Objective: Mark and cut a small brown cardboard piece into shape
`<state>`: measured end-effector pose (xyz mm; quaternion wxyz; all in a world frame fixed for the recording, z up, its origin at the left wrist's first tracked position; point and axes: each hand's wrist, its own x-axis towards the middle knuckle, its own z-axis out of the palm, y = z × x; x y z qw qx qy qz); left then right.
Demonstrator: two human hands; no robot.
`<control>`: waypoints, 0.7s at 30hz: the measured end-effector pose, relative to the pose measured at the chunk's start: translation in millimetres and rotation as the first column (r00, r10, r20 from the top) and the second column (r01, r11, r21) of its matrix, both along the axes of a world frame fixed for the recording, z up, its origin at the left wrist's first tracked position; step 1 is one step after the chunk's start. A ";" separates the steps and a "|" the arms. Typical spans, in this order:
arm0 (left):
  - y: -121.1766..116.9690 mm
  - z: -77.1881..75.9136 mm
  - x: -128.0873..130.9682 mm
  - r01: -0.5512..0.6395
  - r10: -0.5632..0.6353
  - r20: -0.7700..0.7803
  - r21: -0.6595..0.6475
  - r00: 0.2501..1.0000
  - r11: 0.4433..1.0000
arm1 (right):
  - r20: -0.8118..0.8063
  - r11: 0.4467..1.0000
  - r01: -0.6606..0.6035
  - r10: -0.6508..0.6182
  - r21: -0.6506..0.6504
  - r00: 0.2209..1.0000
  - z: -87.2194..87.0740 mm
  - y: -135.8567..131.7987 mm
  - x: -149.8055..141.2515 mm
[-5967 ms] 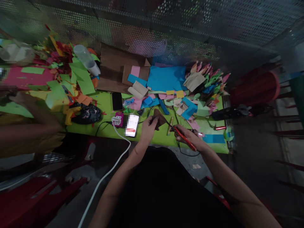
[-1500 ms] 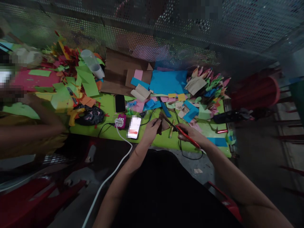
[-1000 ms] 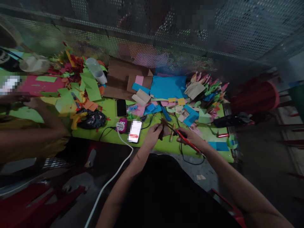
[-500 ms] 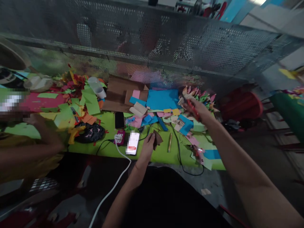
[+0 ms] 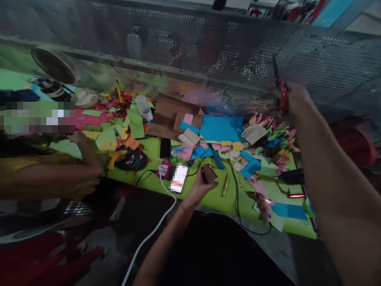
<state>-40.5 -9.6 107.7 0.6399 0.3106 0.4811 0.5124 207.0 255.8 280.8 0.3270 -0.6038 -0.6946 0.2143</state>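
My left hand [image 5: 200, 187] is closed on a piece of brown paper [image 5: 209, 174], which curves up between thumb and fingers above the green table cover [image 5: 190, 202]. Raised high on the right, my right hand [image 5: 299, 99] grips a pair of red-handled scissors [image 5: 283, 101]. Their dark blades point up in front of the perforated metal panel. Below the scissors lies a pile of coloured paper cuttings [image 5: 275, 133] with a beige piece [image 5: 254, 134] on it. A yellowish tube-like stick [image 5: 226, 184] lies right of my left hand.
A lit phone [image 5: 179, 178], a dark phone [image 5: 165, 148] and a pink power socket [image 5: 164, 169] with a white cable lie left of my left hand. A blue sheet [image 5: 222, 128] and brown cardboard [image 5: 163, 117] lie behind. Another person's arm [image 5: 62, 172] rests at the left.
My right hand has lifted the scissors up and away from the paper pile, uncovering the beige piece. In my left hand the brown paper has turned. The view has swung left.
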 end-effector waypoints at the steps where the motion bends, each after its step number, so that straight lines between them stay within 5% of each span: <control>1: 0.5 0.0 0.2 -0.014 0.014 -0.009 -0.005 1.000 1.000 | -0.049 0.994 0.097 -0.100 -0.060 0.994 -3.5 -12.0 -5.6; 5: 4.0 -1.7 0.5 -0.045 0.044 -0.030 -0.054 0.999 0.998 | -0.143 0.964 -0.048 0.010 -0.262 0.990 -31.5 -81.8 -36.1; 8: 7.6 -5.0 1.2 -0.047 0.045 -0.034 -0.070 0.998 0.996 | -0.357 0.873 -0.242 0.084 -0.425 0.930 -65.5 -134.6 -58.3; 11: 10.1 -6.5 3.0 -0.058 0.054 -0.074 -0.049 0.996 0.997 | -0.397 0.851 -0.267 0.077 -0.452 0.915 -100.0 -170.8 -73.6; 18: 7.2 4.3 8.8 0.030 -0.038 -0.089 -0.088 0.995 0.996 | -0.532 0.866 -0.246 -0.028 -0.436 0.846 -137.1 -202.2 -83.1; 21: 7.5 5.0 12.1 -0.062 0.060 -0.025 -0.096 0.998 0.993 | -0.577 0.867 -0.240 -0.066 -0.438 0.814 -139.5 -208.3 -79.8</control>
